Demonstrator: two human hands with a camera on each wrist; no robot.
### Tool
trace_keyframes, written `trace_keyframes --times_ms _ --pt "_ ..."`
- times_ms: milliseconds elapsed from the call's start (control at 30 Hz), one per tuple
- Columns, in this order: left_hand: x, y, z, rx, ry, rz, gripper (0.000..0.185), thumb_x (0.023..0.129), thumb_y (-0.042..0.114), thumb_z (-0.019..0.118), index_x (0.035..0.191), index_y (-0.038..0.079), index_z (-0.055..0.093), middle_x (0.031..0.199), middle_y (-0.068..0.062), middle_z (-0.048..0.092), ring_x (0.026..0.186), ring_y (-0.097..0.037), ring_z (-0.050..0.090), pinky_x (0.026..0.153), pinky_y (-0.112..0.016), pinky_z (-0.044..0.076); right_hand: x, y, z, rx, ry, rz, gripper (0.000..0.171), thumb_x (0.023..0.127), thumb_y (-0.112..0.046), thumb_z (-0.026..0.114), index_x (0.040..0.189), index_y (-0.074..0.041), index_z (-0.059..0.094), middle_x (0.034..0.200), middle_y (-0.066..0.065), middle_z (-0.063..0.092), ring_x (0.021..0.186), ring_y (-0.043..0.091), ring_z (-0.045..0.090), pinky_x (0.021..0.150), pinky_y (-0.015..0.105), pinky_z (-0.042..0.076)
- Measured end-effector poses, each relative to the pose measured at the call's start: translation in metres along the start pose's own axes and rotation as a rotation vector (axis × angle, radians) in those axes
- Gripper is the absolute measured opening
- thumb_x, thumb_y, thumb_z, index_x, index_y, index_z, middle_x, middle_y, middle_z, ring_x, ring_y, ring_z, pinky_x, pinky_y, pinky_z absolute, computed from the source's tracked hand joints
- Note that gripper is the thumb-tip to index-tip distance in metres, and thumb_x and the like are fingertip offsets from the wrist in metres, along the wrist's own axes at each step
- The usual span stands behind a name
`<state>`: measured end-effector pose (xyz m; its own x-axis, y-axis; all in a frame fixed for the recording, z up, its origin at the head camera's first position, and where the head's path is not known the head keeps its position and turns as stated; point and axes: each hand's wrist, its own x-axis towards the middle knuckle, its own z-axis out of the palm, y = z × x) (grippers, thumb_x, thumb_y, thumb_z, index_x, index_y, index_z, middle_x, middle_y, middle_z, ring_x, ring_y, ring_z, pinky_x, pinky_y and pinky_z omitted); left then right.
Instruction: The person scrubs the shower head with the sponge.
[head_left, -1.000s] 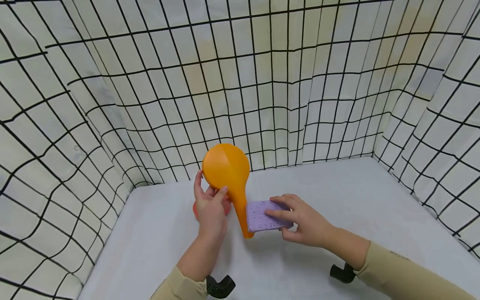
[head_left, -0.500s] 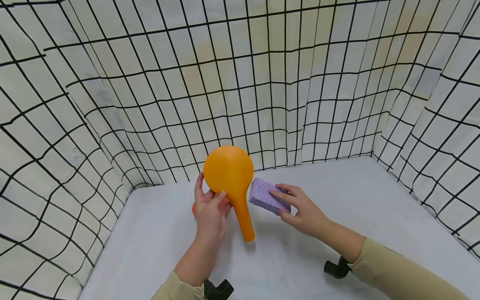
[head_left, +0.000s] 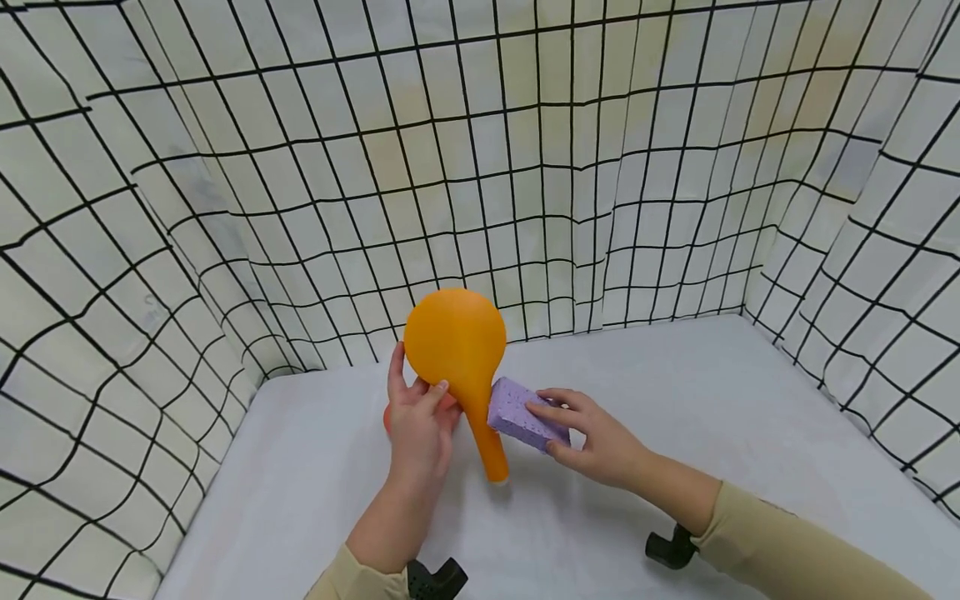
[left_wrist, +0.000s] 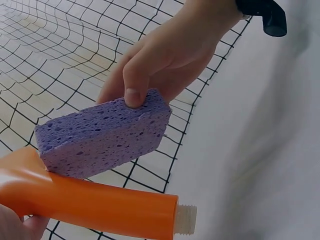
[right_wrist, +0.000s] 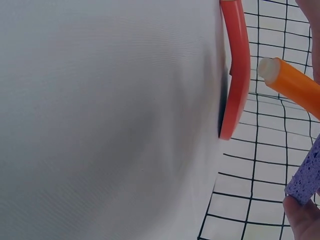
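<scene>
An orange plastic, bottle-like object (head_left: 453,337) has a broad rounded body and a long neck ending in a pale threaded tip (left_wrist: 186,220). My left hand (head_left: 420,433) holds its body from the left, thumb on the near face, neck slanting down toward me. My right hand (head_left: 600,437) grips a purple porous sponge (head_left: 513,412) by its right end, thumb on one face and fingers on the other. The sponge's far end sits against the neck, just below the body. In the right wrist view, only part of the sponge and the neck shows.
A red curved object (right_wrist: 239,75) lies on the white table (head_left: 660,375) behind my left hand, mostly hidden in the head view. White walls with a black grid (head_left: 525,167) enclose the table at the back and sides. A black fitting (head_left: 435,579) sits at each wrist.
The sponge lifted up and away from the lower neck and tilted, then came back down against the neck higher up. The left hand and the orange object shifted only slightly.
</scene>
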<state>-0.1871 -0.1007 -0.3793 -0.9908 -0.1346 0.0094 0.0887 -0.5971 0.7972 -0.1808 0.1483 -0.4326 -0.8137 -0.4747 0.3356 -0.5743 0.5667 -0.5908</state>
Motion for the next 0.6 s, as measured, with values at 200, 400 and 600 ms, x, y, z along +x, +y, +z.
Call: trace_keyframes --times_ms 200,400,600 --pt "0.000 0.005 -0.002 -0.015 0.022 -0.020 0.077 0.100 -0.005 0.046 0.150 0.049 0.028 0.142 -0.008 0.048 0.118 -0.033 0.058 0.096 -0.041 0.051 -0.004 0.002 0.002 -0.052 -0.056 -0.035 0.056 0.089 -0.020 0.070 0.142 -0.033 0.056 0.148 -0.001 0.046 0.129 0.026 0.048 0.097 0.043 0.052" --pt "0.003 0.009 -0.006 -0.037 0.042 -0.013 0.076 0.101 -0.005 0.043 0.150 0.050 0.026 0.144 -0.007 0.043 0.123 -0.032 0.057 0.100 -0.044 0.049 -0.011 0.006 0.004 -0.140 -0.151 -0.069 0.056 0.089 -0.021 0.070 0.141 -0.035 0.056 0.146 -0.001 0.047 0.128 0.024 0.049 0.100 0.043 0.049" --pt "0.005 0.011 -0.007 -0.047 0.053 0.017 0.070 0.103 0.000 0.045 0.151 0.047 0.023 0.146 -0.005 0.043 0.124 -0.028 0.057 0.100 -0.043 0.050 -0.017 0.010 0.004 -0.201 -0.224 -0.119 0.057 0.088 -0.022 0.071 0.141 -0.037 0.056 0.145 0.001 0.049 0.129 0.023 0.049 0.104 0.045 0.046"
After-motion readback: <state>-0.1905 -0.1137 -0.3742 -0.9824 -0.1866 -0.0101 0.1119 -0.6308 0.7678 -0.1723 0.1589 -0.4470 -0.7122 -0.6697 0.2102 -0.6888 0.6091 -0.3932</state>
